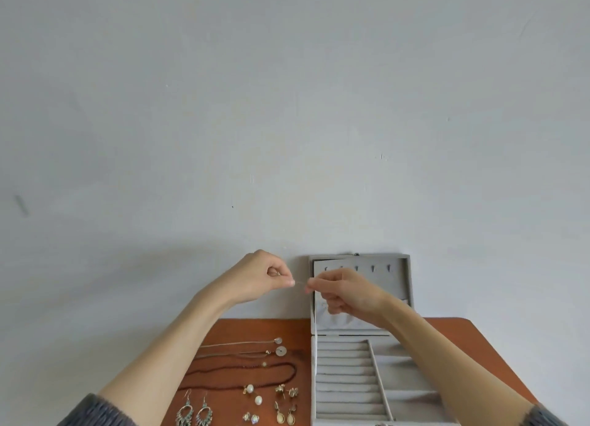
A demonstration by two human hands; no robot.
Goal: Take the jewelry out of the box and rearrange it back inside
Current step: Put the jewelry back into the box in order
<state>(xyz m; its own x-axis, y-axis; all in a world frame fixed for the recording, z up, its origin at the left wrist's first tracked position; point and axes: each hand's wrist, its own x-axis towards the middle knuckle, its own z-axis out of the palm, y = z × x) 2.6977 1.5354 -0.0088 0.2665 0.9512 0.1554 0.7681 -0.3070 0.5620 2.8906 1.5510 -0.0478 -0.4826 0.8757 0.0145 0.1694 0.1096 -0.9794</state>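
A: Where is the jewelry right now?

B: Most of it lies on the brown bench (479,330), just left of the open grey box (346,384): pale necklaces (242,346) at the far side, a dark beaded necklace (242,373) nearer, then pearl studs (253,393) and dangling earrings (194,413) at the near edge. The box's ring rolls look empty. One very thin piece, probably a fine chain (300,283), is held in the air in front of the lid (360,285).

A: And the hands?

B: Both are pinching. The left hand (265,279) clenches thumb and forefinger on one end; the right hand (344,293) does the same on the other, and the strand stretches between them. It is too thin to make out fully.

A: How should it handle?

B: It looks almost weightless, limp and slippery, likely to tangle or snap if tugged. Holding it at the ends, as now, seems wisest. The hooks (372,268) in the lid look suited to it.

A: And the room?

B: A plain pale wall (287,106) stands directly behind the bench; the lid leans near it.
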